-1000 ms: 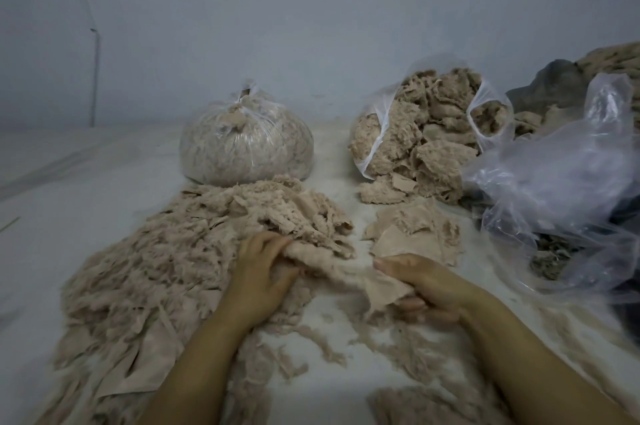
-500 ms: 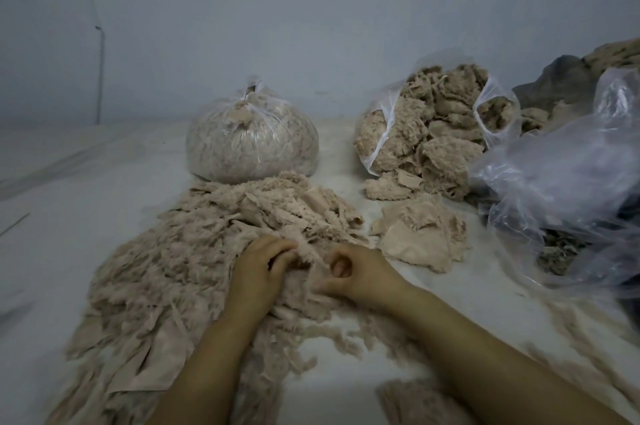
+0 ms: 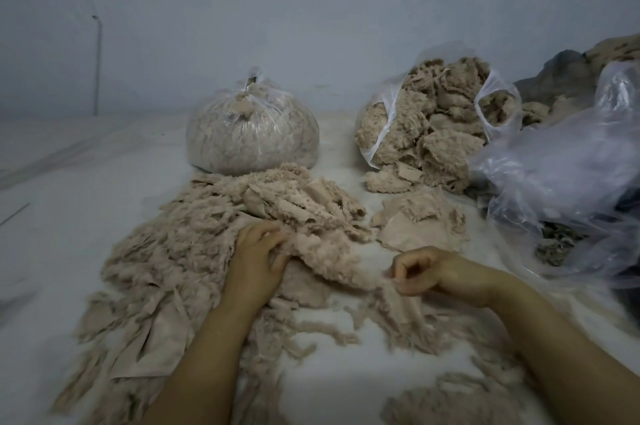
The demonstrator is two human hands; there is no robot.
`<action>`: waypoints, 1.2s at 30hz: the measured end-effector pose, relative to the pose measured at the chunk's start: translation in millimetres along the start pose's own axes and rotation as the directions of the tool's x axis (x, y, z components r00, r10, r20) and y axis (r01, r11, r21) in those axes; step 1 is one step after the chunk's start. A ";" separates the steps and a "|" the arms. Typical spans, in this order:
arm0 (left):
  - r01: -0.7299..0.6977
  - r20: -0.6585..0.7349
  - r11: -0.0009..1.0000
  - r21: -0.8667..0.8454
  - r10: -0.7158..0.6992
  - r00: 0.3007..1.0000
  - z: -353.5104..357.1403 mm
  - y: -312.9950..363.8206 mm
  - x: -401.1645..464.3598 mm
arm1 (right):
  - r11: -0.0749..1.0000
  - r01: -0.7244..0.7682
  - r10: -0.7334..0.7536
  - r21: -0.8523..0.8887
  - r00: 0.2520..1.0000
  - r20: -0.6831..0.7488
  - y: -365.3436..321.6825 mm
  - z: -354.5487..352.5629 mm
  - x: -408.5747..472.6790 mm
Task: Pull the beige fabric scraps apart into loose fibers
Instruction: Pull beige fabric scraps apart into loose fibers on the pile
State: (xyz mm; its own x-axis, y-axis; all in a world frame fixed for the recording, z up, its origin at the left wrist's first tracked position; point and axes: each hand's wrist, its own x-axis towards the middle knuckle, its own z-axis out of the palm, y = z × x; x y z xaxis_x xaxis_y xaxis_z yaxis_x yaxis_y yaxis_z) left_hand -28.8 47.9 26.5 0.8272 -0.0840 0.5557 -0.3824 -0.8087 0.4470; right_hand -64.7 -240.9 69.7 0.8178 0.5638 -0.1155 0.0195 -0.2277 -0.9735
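1. Big change: hands close together half a sec ago, now well apart; right hand (image 3: 431,270) has drawn off to the right w/ a wisp pinched in curled fingers, so one more pull looks done.
2. Scrap pile (image 3: 194,251) sits center-left on the white surface, fluffy, frayed, flat strips at its near edge.
3. Left hand (image 3: 258,251) grips the fuzzy scrap (image 3: 332,258), fingers curled into it.
4. Loose fibers (image 3: 391,317) lie below the right hand.

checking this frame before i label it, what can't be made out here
Head view only:
- Right hand: fingers curled; whether they pinch fibers is unclear, the knuckles hide it.
- Left hand: fingertips buried in the scrap it grips.
- Tied bag: contents blurred by plastic.
- Crumpled bag: cut off by the right edge, hides what lies behind.
- Dark heap: too dim to identify.
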 end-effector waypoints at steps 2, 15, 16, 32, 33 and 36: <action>-0.030 -0.029 0.999 -0.012 0.029 0.999 -1.2 1.5 0.1 | 0.999 -0.025 0.022 -0.044 0.998 -0.060 -0.6 6.1 3.4; -0.036 0.002 0.999 -0.031 0.036 0.999 -4.1 5.2 -1.7 | 0.917 0.230 -0.392 -0.327 0.676 -0.624 -7.0 62.0 53.1; -0.007 0.008 1.000 -0.029 0.008 1.000 -4.0 3.7 -1.4 | 0.940 0.320 -0.314 -0.122 0.663 -0.680 -8.9 53.8 49.5; 0.252 -0.040 0.967 0.042 -0.250 0.967 -3.9 3.0 7.6 | 0.526 0.656 -0.151 0.542 0.699 -0.699 3.2 31.1 26.4; 0.270 -0.035 0.962 0.045 -0.268 0.963 -4.2 4.5 8.9 | 0.486 0.668 -0.147 0.564 0.699 -0.700 2.4 28.7 26.1; 0.231 -0.013 0.970 0.079 -0.230 0.973 -2.0 6.4 10.4 | 0.393 0.663 -0.137 0.638 0.728 -0.672 1.2 27.1 25.6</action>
State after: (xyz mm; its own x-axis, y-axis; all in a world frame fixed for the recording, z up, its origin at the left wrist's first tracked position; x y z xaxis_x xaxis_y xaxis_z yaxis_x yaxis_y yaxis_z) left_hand -23.5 43.0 36.5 0.8876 0.1120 0.4468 -0.1477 -0.8495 0.5064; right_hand -59.4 -205.2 60.3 0.9790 -0.0920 0.1821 0.1830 0.7906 -0.5844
